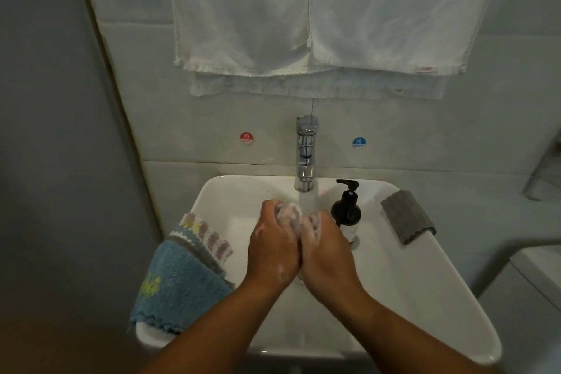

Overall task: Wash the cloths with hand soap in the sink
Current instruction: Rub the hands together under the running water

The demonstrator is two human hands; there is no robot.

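Both hands, left hand (273, 247) and right hand (326, 247), grip soapy cloth (290, 215) between them.

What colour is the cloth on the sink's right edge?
The ribbed cloth is plain dark grey, seen best in the head view.

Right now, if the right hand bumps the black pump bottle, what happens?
The black pump bottle is tall and narrow, so a knock near its pump would probably tip it. It stands on glossy sink ceramic, so it may slide. Lathered right hand likely grips poorly.
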